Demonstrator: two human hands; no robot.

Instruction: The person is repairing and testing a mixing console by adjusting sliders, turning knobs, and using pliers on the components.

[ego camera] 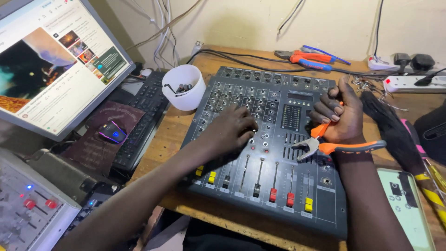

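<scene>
A dark grey audio mixer (278,186) with rows of knobs and coloured faders lies on the wooden bench in front of me. My left hand (231,131) rests palm down on the knob section in its middle, fingers curled over the knobs. My right hand (340,116) hovers over the mixer's right side, closed around orange-handled pliers (325,142). The pliers' metal jaws point down-left toward the mixer's face, just above the small faders. What my left fingertips touch is hidden under the hand.
A white cup (184,87) holding small dark parts stands beside the mixer's far left corner. A monitor (55,65), keyboard (139,116) and lit mouse (112,131) fill the left. Red-handled pliers (309,58), power strips (409,82), a dark glove (395,130) and a pale green panel (406,204) lie right.
</scene>
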